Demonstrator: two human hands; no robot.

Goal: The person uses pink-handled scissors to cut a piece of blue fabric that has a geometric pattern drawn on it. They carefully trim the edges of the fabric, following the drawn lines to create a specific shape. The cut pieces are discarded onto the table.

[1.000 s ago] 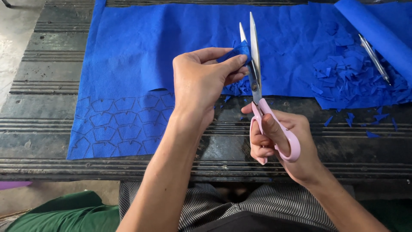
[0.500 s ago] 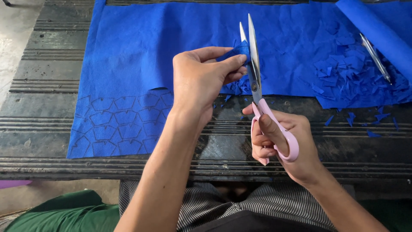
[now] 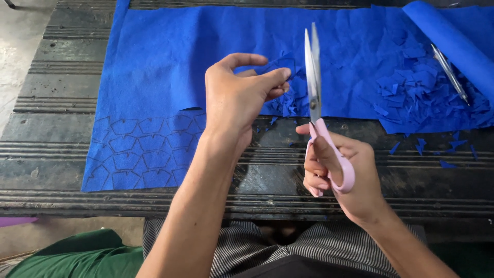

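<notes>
Since half a second ago the scissors (image 3: 315,82) have drawn their blades nearly together, and the left hand (image 3: 239,98) has lifted its index finger clear of the small blue piece it pinched.

Seen from the head camera, the left hand hovers over the blue felt sheet (image 3: 170,56) near the middle of the picture, thumb and curled middle fingers bunched toward 3 o'clock. Whether a small cut piece still sits between those fingertips cannot be told; the index finger arches open above them.

At 4 o'clock from it, the right hand (image 3: 342,175) is closed through the pink loops of the scissors, thumb in the upper loop, fingers wrapped round the lower one. The scissors' long axis runs almost straight toward 12 o'clock, tips up, handles toward the person, blades just beside the left fingertips.

No packages or signs show. Dark outlined shapes are drawn on the sheet's corner at 8 o'clock. A heap of blue scraps (image 3: 422,92) lies at 2 o'clock, with a rolled blue felt (image 3: 453,46) and a metal pen-like tool (image 3: 449,72) beside it, all on the dark ribbed bench (image 3: 51,154).
</notes>
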